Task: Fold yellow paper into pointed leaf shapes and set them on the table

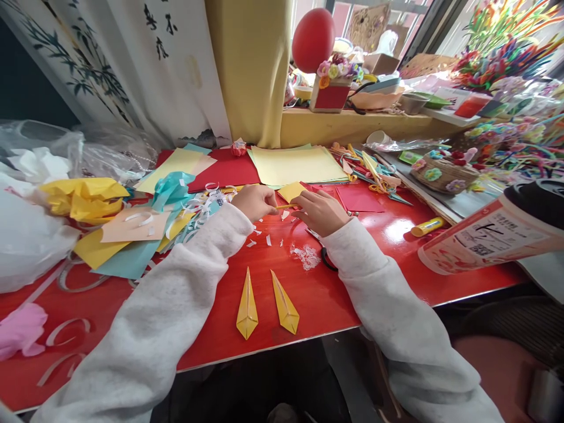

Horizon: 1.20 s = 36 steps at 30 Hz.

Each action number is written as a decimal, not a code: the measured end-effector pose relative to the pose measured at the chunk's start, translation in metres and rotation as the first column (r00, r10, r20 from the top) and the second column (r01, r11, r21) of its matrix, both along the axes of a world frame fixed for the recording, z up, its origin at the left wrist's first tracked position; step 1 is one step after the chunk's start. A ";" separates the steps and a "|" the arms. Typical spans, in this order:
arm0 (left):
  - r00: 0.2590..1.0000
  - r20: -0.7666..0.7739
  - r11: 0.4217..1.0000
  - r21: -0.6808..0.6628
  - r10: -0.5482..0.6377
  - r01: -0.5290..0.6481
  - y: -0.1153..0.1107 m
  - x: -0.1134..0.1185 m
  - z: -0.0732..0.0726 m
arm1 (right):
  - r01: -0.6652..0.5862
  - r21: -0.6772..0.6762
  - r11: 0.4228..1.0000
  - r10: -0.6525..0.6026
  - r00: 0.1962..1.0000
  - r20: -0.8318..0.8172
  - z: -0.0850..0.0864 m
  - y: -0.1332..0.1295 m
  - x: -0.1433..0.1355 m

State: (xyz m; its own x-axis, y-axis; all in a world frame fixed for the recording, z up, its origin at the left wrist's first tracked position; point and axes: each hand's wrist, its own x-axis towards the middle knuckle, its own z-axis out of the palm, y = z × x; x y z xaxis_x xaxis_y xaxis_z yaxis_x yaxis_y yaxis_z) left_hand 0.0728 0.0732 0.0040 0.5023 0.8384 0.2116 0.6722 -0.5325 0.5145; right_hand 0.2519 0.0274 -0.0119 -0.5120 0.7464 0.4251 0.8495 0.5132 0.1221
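Between my two hands, over the red table point(211, 335), is a thin folded strip of yellow paper point(285, 206). The fingertips of my left hand point(254, 202) pinch one end of it, and those of my right hand point(321, 211) close on the other. Just behind the strip lies a yellow paper square point(291, 191). Nearer the front edge, two pointed folded yellow pieces point(247, 308) point(286, 305) rest side by side. White paper scraps point(268, 239) are scattered below my hands. Scissors with a black handle point(328, 258) lie partly hidden by my right sleeve.
Coloured papers and plastic bags point(30, 235) crowd the left. Sheets of pale yellow paper point(297, 164) lie at the back. On the right are a large paper cup point(489, 235), a yellow glue tube point(427, 227) and a flowered basket point(445, 175).
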 end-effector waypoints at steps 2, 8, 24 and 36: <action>1.000 0.004 1.000 0.008 0.016 -0.016 0.002 -0.003 0.000 | 0.032 -0.023 0.999 -0.032 0.999 -0.009 0.001 0.000 0.001; 0.989 -0.127 0.969 0.224 -0.079 0.106 -0.003 -0.001 0.004 | 0.087 0.042 0.995 -0.085 0.995 -0.043 0.003 -0.001 -0.001; 0.999 0.001 0.911 0.410 -0.042 0.037 -0.016 0.011 0.010 | -0.337 -0.174 0.925 -0.105 0.213 -0.971 0.011 -0.004 -0.012; 0.995 0.072 0.998 0.003 -0.063 0.063 -0.027 0.016 0.012 | -0.346 -0.208 0.915 -0.134 0.225 -0.965 0.003 -0.003 -0.019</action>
State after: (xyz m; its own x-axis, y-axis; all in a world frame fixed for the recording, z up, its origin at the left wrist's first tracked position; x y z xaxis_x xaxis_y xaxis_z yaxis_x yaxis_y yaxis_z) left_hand 0.0890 0.0466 0.0156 0.5379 0.8053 0.2492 0.5985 -0.5731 0.5598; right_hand 0.2331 0.0243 -0.0089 0.0133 0.9135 0.4067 0.1251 0.4020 -0.9071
